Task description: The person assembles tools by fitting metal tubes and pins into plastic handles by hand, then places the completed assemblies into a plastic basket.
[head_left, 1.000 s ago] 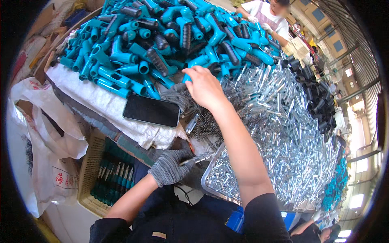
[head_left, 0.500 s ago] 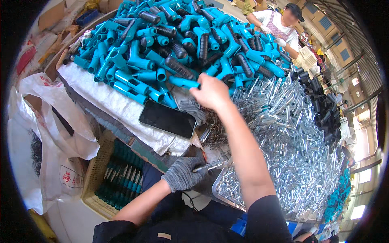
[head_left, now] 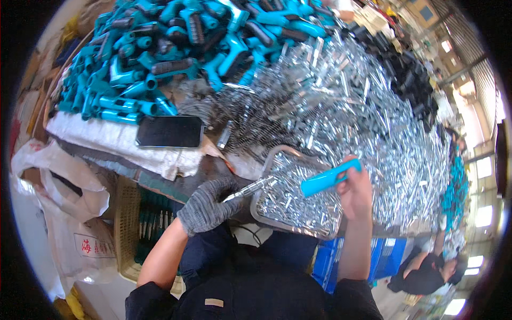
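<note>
Over parts tray [head_left: 290,228]: teal tube [head_left: 326,180] gripped in right hand [head_left: 356,193]; left hand [head_left: 208,207], well apart, clasps metal rod [head_left: 249,190].

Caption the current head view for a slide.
Gloved left hand grips a metal rod while the bare right hand holds a teal part over a tray of small metal pieces.

Handles [head_left: 178,66] lie at the bench's [head_left: 208,166] far left, rods [head_left: 352,109] to their right, springs [head_left: 250,113] before the handles. Near the front edge, a phone [head_left: 170,132] rests on a cloth [head_left: 114,145], left of a tray [head_left: 255,205]. Below, left, a crate [head_left: 126,234] stands beside a bag [head_left: 69,226].
</note>
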The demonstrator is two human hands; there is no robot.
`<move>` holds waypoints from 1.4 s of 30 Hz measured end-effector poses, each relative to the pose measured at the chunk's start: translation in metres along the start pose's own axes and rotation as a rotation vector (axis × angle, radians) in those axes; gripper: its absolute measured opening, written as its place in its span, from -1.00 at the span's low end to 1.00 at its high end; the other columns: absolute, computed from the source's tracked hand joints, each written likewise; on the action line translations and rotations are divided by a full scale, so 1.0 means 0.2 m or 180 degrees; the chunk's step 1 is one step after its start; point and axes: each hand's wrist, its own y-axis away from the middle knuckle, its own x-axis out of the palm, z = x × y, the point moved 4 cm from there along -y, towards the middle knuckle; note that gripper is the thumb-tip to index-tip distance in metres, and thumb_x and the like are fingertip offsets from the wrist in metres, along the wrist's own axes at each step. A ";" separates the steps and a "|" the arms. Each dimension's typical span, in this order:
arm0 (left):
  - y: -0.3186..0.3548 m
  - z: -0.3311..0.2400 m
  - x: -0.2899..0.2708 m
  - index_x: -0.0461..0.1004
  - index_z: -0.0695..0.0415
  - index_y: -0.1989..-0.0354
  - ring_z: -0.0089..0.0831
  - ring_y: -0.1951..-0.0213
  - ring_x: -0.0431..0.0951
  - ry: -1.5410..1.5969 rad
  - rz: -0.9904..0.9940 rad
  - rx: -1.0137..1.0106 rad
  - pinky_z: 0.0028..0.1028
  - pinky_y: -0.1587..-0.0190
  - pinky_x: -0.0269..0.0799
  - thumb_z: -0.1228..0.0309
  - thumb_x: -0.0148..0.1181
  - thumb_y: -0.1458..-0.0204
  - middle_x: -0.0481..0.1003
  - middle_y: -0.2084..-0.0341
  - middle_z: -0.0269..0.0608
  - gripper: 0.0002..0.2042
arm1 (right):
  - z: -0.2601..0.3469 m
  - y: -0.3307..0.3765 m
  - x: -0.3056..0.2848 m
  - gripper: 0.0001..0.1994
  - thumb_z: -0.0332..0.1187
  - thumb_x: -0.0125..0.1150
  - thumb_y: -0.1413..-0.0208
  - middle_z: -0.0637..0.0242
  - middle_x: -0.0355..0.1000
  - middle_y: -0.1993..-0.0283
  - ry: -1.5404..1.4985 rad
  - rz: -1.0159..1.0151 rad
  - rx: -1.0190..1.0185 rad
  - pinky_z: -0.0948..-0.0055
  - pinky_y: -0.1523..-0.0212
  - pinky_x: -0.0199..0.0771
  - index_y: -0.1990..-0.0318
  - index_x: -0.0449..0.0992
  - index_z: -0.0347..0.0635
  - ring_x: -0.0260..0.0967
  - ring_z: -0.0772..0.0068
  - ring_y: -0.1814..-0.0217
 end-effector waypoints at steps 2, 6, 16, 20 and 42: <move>0.00 -0.07 0.08 0.49 0.25 0.19 -0.48 0.34 0.49 -0.0278 0.0220 -0.0057 -0.44 0.24 0.42 0.43 0.22 0.05 0.52 0.41 -0.12 -0.75 | -0.07 0.12 -0.11 -0.78 -0.39 0.08 -0.14 0.41 0.33 0.36 0.0229 -0.0076 0.0245 0.68 0.51 0.29 0.08 0.34 -0.22 0.30 0.64 0.42; -0.03 -0.17 0.26 0.51 0.26 0.32 -0.46 0.45 0.45 -0.0902 0.0526 -0.0030 -0.45 0.32 0.40 0.37 0.25 0.11 0.47 0.54 -0.13 -0.77 | -0.17 0.30 -0.27 -0.84 -0.39 0.09 -0.16 0.45 0.31 0.37 -0.0682 -0.0958 0.0578 0.70 0.49 0.23 0.14 0.38 -0.21 0.26 0.70 0.39; -0.07 -0.31 0.50 0.53 0.28 0.27 -0.44 0.55 0.49 -0.0961 0.0721 -0.0225 -0.43 0.44 0.40 0.34 0.16 0.03 0.50 0.63 -0.11 -0.75 | -0.12 0.40 -0.34 -0.84 -0.40 0.10 -0.15 0.39 0.34 0.40 -0.0732 -0.0837 0.0475 0.59 0.51 0.30 0.16 0.36 -0.23 0.28 0.64 0.53; -0.06 -0.27 0.51 0.53 0.27 0.22 -0.47 0.55 0.49 -0.0876 0.0664 -0.0232 -0.43 0.43 0.41 0.34 0.05 -0.10 0.52 0.60 -0.17 -0.75 | -0.13 0.43 -0.32 -0.84 -0.40 0.07 -0.16 0.35 0.35 0.39 -0.0695 -0.0758 0.0525 0.55 0.49 0.37 0.15 0.35 -0.24 0.34 0.59 0.49; -0.07 -0.15 0.51 0.49 0.23 0.16 -0.46 0.49 0.46 -0.1303 0.0414 -0.0235 -0.46 0.35 0.39 0.30 -0.13 -0.24 0.49 0.49 -0.16 -0.70 | -0.26 0.43 -0.06 -0.76 -0.13 -0.25 -0.31 0.08 0.37 0.51 -0.0173 0.1118 0.1503 0.41 0.68 0.48 0.07 0.10 -0.08 0.44 0.23 0.64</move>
